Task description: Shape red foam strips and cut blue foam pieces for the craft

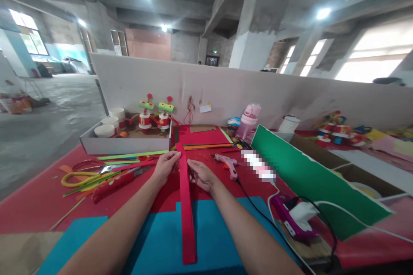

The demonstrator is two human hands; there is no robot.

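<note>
A long red paper strip (187, 223) runs upright through the middle of the view, over blue sheets (216, 236). It looks folded or layered, with a second edge showing along its right side. My left hand (166, 165) pinches its left edge near the far end. On the opposite edge, slightly nearer to me, my right hand (200, 175) is closed with thumb and fingers at the paper; some fingertips are hidden behind it. Right of that hand lies a pink glue gun (227, 165). Scissors with yellow handles (72, 179) rest among coloured paper strips (135, 154) at the left.
A white box (125, 145) at the back left holds white cups (105, 130) and paper-cup figures (145, 121). A pink bottle (248, 120) stands near the partition. On the right are a green board (309, 180), a purple power strip (295, 223) and trailing cables.
</note>
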